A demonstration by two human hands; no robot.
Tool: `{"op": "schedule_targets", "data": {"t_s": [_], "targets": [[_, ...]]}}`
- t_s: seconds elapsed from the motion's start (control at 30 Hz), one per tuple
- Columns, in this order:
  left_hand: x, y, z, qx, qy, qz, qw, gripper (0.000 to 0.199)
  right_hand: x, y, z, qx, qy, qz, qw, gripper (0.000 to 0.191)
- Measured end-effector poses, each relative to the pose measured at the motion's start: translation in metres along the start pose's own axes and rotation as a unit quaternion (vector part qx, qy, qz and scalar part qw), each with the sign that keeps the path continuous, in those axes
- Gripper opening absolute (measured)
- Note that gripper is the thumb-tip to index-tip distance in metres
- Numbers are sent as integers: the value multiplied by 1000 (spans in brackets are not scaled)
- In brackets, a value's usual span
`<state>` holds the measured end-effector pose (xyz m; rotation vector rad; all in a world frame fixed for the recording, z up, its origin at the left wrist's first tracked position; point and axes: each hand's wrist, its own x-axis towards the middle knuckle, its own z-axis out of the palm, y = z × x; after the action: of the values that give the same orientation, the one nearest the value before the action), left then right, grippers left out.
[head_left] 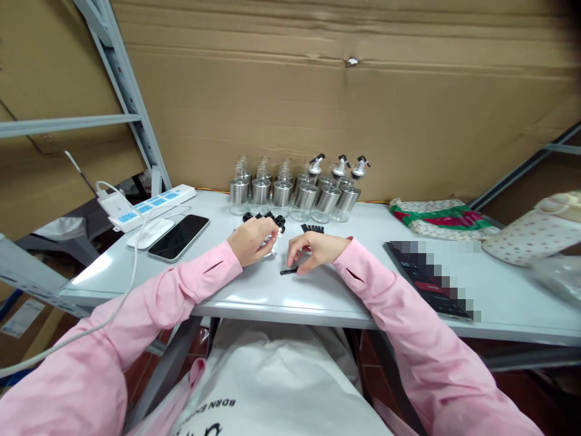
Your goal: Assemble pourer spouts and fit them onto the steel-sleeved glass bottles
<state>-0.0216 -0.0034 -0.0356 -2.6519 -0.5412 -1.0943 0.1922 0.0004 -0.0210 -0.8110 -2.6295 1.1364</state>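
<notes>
My left hand (254, 239) is over the middle of the table with its fingers curled. A small white spout part (271, 252) shows at its fingertips, mostly hidden by the hand. Just beyond it lie several black stopper parts (278, 221). My right hand (320, 248) is beside it, fingers bent, with a small black strip-shaped piece (287, 272) at the thumb tip, low over the tabletop. Behind that hand sits a row of small black pieces (313, 228). Farther back stand glass bottles with steel sleeves (282, 195), several in two rows; three carry white-and-black pourer tops (339, 166).
On the left of the table (254, 297) are a phone (179, 238), a white charger pad (152, 234) and a power strip (154, 207) with a cable crossing my left sleeve. A tablet (429, 281), a patterned cloth (438, 219) and a dotted white container (531, 233) lie right. Cardboard (290, 103) stands behind.
</notes>
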Motion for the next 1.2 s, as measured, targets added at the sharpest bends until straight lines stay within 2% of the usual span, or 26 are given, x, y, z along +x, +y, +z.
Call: {"op": "schedule_targets", "data": {"t_s": [0.1,0.33,0.4,0.53,0.73,0.93,1.07,1.2], "targets": [[-1,0,1,4,13,-2,1000,3,0,5,0,4,-13,-14,1000,32],[-1,2,1,-38,34,-1,999,8,3,12,4,21,-28,55,998,36],[0,2,0,-46,35,3,998,9,4,10,3,20,-7,54,998,32],[-1,3,0,-56,36,10,998,12,2,2,-2,78,83,48,992,27],[-2,5,-1,-61,26,10,998,12,0,-11,-4,230,185,27,955,27],[-2,6,-3,-66,31,19,997,17,3,-10,-1,290,224,8,930,30],[-1,5,-1,-87,8,32,996,18,5,-9,0,283,233,12,930,31],[-2,3,1,-108,-17,17,994,16,6,-9,1,283,247,14,926,31]]}}
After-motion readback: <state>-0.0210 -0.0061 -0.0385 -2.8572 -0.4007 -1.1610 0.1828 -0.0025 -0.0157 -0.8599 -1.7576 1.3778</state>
